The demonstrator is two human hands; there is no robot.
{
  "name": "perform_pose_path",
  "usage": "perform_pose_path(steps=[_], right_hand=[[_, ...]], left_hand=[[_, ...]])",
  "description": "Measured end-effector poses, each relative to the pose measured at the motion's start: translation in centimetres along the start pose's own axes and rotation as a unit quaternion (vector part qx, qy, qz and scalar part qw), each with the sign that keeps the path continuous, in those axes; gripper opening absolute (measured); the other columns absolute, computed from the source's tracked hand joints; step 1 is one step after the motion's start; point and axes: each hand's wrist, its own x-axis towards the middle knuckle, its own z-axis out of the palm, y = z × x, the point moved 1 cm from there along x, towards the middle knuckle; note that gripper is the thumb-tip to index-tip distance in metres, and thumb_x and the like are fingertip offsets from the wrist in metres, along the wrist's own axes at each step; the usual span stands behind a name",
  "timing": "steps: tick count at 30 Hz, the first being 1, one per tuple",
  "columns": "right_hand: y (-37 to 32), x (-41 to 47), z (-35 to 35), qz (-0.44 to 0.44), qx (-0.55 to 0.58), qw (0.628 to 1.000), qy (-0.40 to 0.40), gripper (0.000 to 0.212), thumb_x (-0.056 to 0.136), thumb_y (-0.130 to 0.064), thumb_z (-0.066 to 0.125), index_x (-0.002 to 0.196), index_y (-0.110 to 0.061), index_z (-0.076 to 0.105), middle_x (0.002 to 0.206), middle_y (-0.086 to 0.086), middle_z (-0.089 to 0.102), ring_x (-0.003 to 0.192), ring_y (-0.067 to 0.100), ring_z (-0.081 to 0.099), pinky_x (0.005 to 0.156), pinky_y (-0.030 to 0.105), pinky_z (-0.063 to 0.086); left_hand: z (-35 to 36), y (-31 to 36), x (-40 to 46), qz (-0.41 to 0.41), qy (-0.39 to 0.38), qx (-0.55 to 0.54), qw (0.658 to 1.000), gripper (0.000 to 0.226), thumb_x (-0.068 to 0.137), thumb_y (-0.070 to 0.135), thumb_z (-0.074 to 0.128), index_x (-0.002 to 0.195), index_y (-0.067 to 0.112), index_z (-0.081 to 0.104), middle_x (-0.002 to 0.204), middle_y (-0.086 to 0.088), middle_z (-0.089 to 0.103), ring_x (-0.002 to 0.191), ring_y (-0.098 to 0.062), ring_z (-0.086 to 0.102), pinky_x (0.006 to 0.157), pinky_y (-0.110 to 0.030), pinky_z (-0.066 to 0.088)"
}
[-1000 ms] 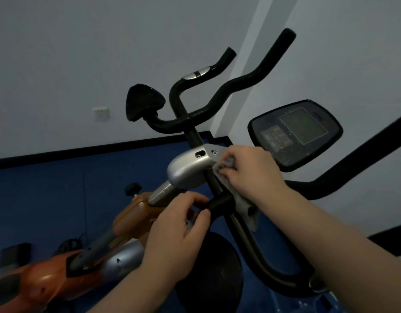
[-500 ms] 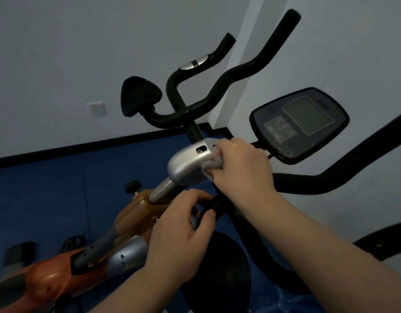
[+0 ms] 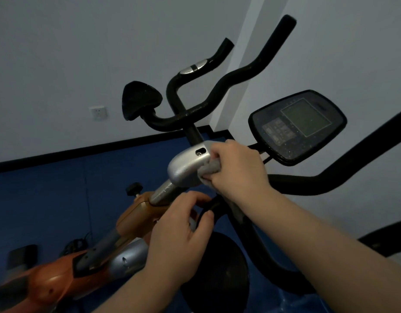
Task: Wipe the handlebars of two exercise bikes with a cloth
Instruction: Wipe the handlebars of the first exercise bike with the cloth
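Pale grey walls meet a blue floor (image 3: 48,193) behind both hands, with a black skirting strip along the join and a white wall socket (image 3: 98,112) far off to the left. Much is dim: the orange bike body (image 3: 136,213) below the left hand blurs toward the bottom-left corner, the second bike's handlebar (image 3: 343,177) runs off the right edge, and a dark round shape beneath the hands is too dark to identify. The cloth (image 3: 209,169) is mostly buried in the right hand (image 3: 237,170), only a grey bunched fold showing at the fingertips and a strip hanging under the wrist. That hand is closed tightly around the cloth, pressing it against the silver stem housing (image 3: 186,168) just below the black handlebar (image 3: 217,91) of the orange bike. The left hand (image 3: 179,236) is half curled, fingers and thumb close together around a black tube just under the right hand; whether it truly grips the tube I cannot tell. The console screen (image 3: 298,125) sits just beyond the right hand. Compared with half a second earlier, the right hand and cloth have slid slightly along the silver housing, covering one of its two bolt holes, while the left hand has barely shifted.
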Motion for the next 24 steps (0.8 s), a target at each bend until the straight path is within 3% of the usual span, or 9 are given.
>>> perform_pose_path(steps=[6,12,15,18,24], right_hand=[[1.2,-0.9,0.3,0.040,0.082,0.992,0.085,0.022,0.082,-0.035,0.068,0.084,-0.023,0.050,0.087,-0.003,0.059,0.078,0.016,0.057,0.064,0.032,0.046],[1.1,-4.7,-2.8,0.109,0.230,0.946,0.200,0.018,0.078,-0.028,0.075,0.084,-0.023,0.059,0.086,-0.012,0.058,0.079,-0.001,0.057,0.062,0.010,0.045],[0.9,-7.4,-4.1,0.138,0.237,0.939,0.208,0.019,0.074,-0.026,0.078,0.082,-0.025,0.060,0.085,-0.013,0.060,0.081,-0.001,0.057,0.063,0.004,0.042],[0.6,-9.9,-4.3,0.167,0.249,0.929,0.218,0.018,0.073,-0.023,0.078,0.081,-0.025,0.062,0.084,-0.011,0.063,0.083,0.001,0.059,0.064,0.004,0.044],[-1.1,-13.6,-3.5,0.165,0.262,0.926,0.217,0.019,0.072,-0.024,0.078,0.079,-0.027,0.061,0.083,-0.011,0.062,0.082,0.003,0.059,0.065,0.008,0.044]], left_hand=[[-0.3,0.3,-0.2,-0.004,-0.005,0.008,1.000,0.019,0.079,0.044,0.046,0.096,0.040,0.056,0.092,0.018,0.061,0.082,-0.001,0.059,0.072,-0.039,0.052],[-1.6,0.6,0.3,0.012,-0.099,0.043,0.994,0.021,0.084,0.048,0.046,0.103,0.044,0.052,0.097,0.022,0.059,0.089,0.005,0.056,0.078,-0.031,0.052],[-2.9,0.2,0.6,0.036,-0.135,0.077,0.987,0.025,0.083,0.053,0.048,0.106,0.044,0.053,0.100,0.024,0.059,0.095,0.010,0.052,0.081,-0.015,0.047],[-4.1,-0.5,0.7,0.043,-0.126,0.120,0.984,0.022,0.085,0.050,0.049,0.105,0.044,0.053,0.094,0.027,0.055,0.097,0.021,0.042,0.072,0.000,0.036],[-5.6,-2.3,-0.8,0.033,-0.096,0.159,0.982,0.031,0.080,0.052,0.045,0.108,0.044,0.053,0.098,0.021,0.059,0.091,0.001,0.058,0.078,-0.030,0.053]])
